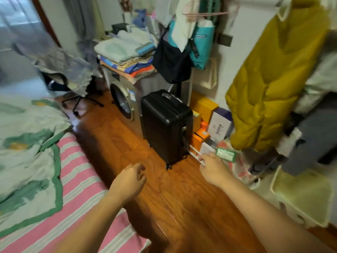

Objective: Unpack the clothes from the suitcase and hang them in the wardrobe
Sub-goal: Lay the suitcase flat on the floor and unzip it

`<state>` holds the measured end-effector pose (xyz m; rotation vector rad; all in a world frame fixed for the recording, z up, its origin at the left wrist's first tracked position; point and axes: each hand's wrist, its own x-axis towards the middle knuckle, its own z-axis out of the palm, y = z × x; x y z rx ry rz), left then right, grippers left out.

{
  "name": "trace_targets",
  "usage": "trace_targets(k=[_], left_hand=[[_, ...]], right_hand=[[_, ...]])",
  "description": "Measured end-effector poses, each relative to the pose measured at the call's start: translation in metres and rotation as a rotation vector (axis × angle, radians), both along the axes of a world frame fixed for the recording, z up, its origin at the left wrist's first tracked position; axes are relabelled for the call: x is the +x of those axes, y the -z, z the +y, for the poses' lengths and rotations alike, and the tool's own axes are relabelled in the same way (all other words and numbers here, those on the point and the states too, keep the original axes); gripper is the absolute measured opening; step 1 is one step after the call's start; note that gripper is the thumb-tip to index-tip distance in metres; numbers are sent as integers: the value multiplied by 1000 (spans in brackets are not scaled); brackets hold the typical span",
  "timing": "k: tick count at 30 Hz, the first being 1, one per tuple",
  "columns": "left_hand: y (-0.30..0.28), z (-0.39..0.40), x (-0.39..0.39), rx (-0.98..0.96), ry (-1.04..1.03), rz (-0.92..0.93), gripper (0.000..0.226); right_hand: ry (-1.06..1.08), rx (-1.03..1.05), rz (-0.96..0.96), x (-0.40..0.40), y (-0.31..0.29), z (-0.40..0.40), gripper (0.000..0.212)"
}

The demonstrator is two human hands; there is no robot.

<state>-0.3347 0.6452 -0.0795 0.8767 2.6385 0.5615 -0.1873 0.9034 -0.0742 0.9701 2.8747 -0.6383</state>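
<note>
The black suitcase (166, 125) stands upright and closed on the floor (127, 147). Left hand (130, 181) and right hand (213, 170) reach toward it, fingers loosely curled, holding nothing.

Daylight enters from the window (16, 17) at upper left — glare streaks the floor (171, 214); motion blur softens everything, edges bending outward.

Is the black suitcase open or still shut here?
Shut and upright: the black hard-shell suitcase stands on its wheels on the wooden floor, its halves together.
</note>
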Motion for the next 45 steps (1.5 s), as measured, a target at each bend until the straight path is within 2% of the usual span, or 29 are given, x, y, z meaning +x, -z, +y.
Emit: trace_targets(k=[4, 9, 16, 21, 24, 27, 29, 32, 37, 41, 45], left_hand=[[20, 15, -43, 26, -134, -43, 34], [53, 70, -123, 45, -135, -85, 36], [113, 242, -284, 50, 126, -95, 58], [183, 351, -368, -110, 295, 34, 85], [229, 387, -403, -128, 335, 105, 91], [271, 388, -414, -111, 304, 156, 86], [286, 386, -409, -81, 269, 217, 83], [287, 382, -406, -50, 253, 257, 82], [281, 367, -384, -85, 280, 234, 89], [280, 349, -339, -128, 313, 232, 102], [277, 322, -274, -180, 324, 209, 105]], right_hand=[[-125, 6, -14, -84, 8, 35, 37], [-200, -18, -76, -179, 34, 77, 53], [-121, -39, -129, -330, 93, 172, 61], [-89, -13, -205, -402, 149, 227, 62], [-88, 79, -192, -446, 178, 270, 64], [-94, 78, -250, -487, 212, 308, 67], [-106, 104, -329, -496, 239, 315, 68], [-74, 169, -254, -485, 261, 305, 68], [-90, 187, -257, -459, 259, 290, 69], [-131, 190, -258, -402, 256, 272, 75], [-174, 189, -268, -323, 251, 244, 79]])
